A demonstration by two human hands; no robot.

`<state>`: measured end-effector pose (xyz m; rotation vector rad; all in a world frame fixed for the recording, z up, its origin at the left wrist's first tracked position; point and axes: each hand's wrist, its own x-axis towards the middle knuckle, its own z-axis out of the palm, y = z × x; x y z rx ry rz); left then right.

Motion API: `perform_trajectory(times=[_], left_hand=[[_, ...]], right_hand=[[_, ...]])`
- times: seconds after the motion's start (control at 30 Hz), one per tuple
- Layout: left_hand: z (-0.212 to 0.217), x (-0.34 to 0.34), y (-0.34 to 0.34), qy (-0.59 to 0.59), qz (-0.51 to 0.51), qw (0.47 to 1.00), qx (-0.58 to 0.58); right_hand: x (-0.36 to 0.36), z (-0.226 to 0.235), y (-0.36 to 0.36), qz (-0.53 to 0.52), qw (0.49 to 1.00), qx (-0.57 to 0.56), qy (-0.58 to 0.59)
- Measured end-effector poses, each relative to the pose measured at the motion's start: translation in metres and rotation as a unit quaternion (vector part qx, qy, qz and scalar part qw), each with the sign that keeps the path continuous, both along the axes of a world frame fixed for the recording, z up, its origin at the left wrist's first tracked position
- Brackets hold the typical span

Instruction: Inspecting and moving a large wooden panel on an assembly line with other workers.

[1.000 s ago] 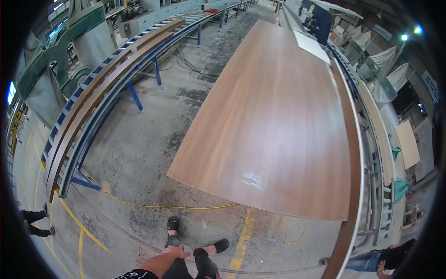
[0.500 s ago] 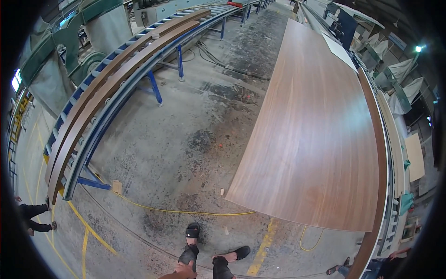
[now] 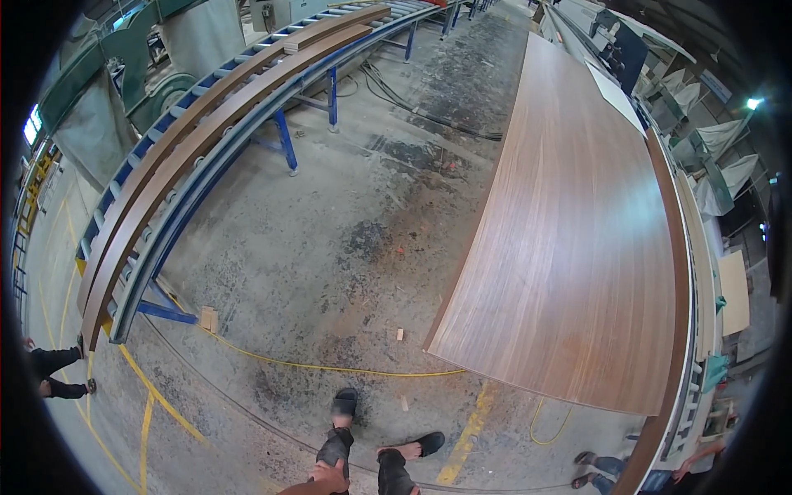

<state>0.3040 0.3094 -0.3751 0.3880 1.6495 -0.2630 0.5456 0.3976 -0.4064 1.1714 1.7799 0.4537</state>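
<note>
At the bottom edge my left hand (image 3: 330,476) shows in front of my left trouser leg; how its fingers lie is too small and blurred to tell. A brown shape runs from the hand to the lower edge, and I cannot tell whether it is my forearm or something held. My right hand is not in view. Ahead on the right a large wood-grain panel (image 3: 569,247) extends far back, its left long edge showing a narrow brown side face. A brown strip (image 3: 670,206) runs along its right side. Neither hand visibly touches the panel.
On the left, a blue-framed roller conveyor (image 3: 206,169) carries long brown boards (image 3: 186,148). A yellow hose (image 3: 330,369) crosses the stained floor near a small wood scrap (image 3: 401,334). People's legs show at far left (image 3: 58,371) and lower right (image 3: 606,470). A white sheet (image 3: 617,99) lies beside the panel.
The view has shifted slightly. The panel's left edge has moved right relative to the floor scrap, and its side face now shows more. At lower right, more of the other person's legs shows.
</note>
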Motion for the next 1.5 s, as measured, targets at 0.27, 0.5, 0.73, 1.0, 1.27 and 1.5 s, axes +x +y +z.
perform_trajectory(times=[0.27,0.5,0.73,1.0,1.27,1.5], left_hand=[[-0.036,0.018,-0.02,0.037,0.032,0.997,-0.055],[-0.049,0.019,-0.017,0.042,0.055,0.994,-0.084],[-0.043,0.002,-0.008,0.006,0.04,0.994,-0.097],[-0.035,-0.008,-0.014,-0.022,0.031,0.994,-0.106],[-0.044,-0.023,-0.022,-0.032,0.001,0.999,0.04],[0.014,-0.055,0.016,-0.094,-0.232,0.953,0.171]], right_hand=[[0.006,0.009,0.01,-0.166,0.957,-0.212,0.107],[-0.005,0.033,0.028,-0.3,0.854,-0.376,0.199],[-0.024,0.054,0.041,-0.263,0.84,-0.424,0.213],[-0.021,0.035,0.025,0.08,0.838,-0.527,0.117],[0.037,-0.023,-0.01,-0.09,0.862,-0.4,0.297],[-0.104,0.099,0.003,-0.086,0.833,-0.495,0.231]])
